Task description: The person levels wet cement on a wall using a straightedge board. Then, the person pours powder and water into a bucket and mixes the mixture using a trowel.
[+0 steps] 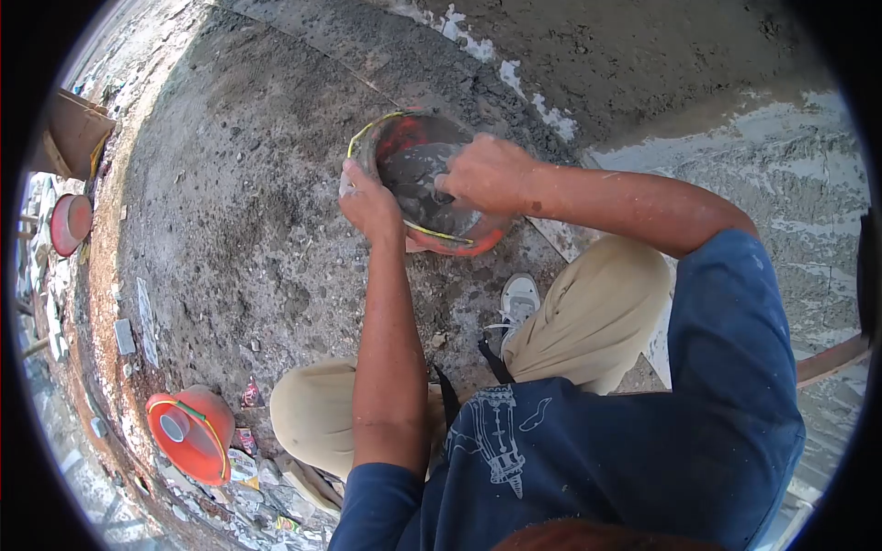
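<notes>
A red-orange bucket (489,241) with a yellow-green handle along its rim stands tilted on the ground before me. Wet grey mortar (413,174) lies inside it. My left hand (369,204) is closed on the bucket's left rim. Over the bucket's right side, my right hand (487,173) is closed, its fingers curled down at the mortar. Whatever those fingers hold, if anything, is hidden from view.
Rough grey ground (257,202) spreads to the left. At lower left stands another red bucket (213,413) with a cup (175,424) in it. A red basin (72,225) lies farther left. Wet plastered surface (661,55) fills the upper right. My shoe (521,298) is close to the bucket.
</notes>
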Action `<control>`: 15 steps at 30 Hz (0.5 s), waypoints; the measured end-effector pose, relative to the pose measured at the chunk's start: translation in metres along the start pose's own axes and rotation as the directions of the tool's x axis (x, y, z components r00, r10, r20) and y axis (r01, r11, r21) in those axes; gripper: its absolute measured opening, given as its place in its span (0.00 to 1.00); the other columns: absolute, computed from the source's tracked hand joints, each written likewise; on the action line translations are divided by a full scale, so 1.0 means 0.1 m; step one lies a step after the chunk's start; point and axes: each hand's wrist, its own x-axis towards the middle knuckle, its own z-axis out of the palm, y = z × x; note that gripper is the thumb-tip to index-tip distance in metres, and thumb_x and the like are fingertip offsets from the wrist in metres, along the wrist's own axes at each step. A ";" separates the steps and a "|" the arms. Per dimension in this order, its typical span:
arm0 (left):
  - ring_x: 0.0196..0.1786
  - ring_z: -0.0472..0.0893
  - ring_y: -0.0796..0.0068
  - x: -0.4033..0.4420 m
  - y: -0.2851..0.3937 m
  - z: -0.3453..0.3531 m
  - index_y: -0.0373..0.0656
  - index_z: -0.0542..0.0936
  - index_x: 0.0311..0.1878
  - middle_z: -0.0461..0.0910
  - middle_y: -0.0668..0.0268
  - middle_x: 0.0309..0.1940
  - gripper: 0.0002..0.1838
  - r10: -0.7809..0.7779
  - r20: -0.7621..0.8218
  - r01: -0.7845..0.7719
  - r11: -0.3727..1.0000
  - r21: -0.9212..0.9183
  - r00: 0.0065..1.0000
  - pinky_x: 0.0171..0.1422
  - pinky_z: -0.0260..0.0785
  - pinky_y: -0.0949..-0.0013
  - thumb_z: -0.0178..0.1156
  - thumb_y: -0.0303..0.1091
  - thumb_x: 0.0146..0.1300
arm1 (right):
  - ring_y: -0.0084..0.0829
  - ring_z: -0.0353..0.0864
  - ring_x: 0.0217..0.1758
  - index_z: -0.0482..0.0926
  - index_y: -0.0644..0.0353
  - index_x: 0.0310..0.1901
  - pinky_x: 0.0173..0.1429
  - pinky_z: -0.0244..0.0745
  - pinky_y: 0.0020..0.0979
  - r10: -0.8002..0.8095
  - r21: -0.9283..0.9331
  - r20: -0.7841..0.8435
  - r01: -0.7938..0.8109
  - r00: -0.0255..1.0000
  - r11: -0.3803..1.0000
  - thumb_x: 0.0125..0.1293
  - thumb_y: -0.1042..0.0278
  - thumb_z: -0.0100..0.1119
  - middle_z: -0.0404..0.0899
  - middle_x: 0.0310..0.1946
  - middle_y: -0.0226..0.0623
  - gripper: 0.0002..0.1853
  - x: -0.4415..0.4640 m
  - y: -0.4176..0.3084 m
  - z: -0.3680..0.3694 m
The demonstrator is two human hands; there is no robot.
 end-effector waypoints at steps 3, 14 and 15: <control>0.43 0.81 0.56 -0.02 0.12 -0.02 0.25 0.81 0.47 0.83 0.49 0.41 0.32 -0.035 0.018 0.034 0.999 0.030 0.999 0.51 0.70 0.58 0.43 0.52 0.75 | 0.37 0.84 0.41 0.80 0.51 0.43 0.45 0.75 0.39 0.073 -0.112 -0.114 -0.086 0.991 0.990 0.59 0.59 0.65 0.80 0.33 0.34 0.12 -0.01 0.23 -0.12; 0.38 0.79 0.60 0.01 0.05 -0.09 0.23 0.79 0.46 0.83 0.51 0.38 0.31 -0.039 0.022 0.041 0.995 -0.094 0.999 0.46 0.69 0.57 0.44 0.50 0.76 | 0.42 0.87 0.42 0.86 0.55 0.40 0.49 0.80 0.43 0.298 0.030 0.239 -0.314 0.924 0.949 0.58 0.60 0.63 0.86 0.34 0.40 0.12 0.12 0.43 0.94; 0.38 0.79 0.61 0.01 0.02 -0.08 0.23 0.79 0.46 0.83 0.52 0.38 0.31 -0.033 0.017 0.035 0.993 -0.117 0.999 0.46 0.69 0.57 0.44 0.50 0.76 | 0.43 0.87 0.41 0.86 0.56 0.40 0.49 0.81 0.42 0.309 0.066 0.265 -0.337 0.913 0.939 0.58 0.59 0.63 0.86 0.33 0.41 0.13 0.06 0.42 0.94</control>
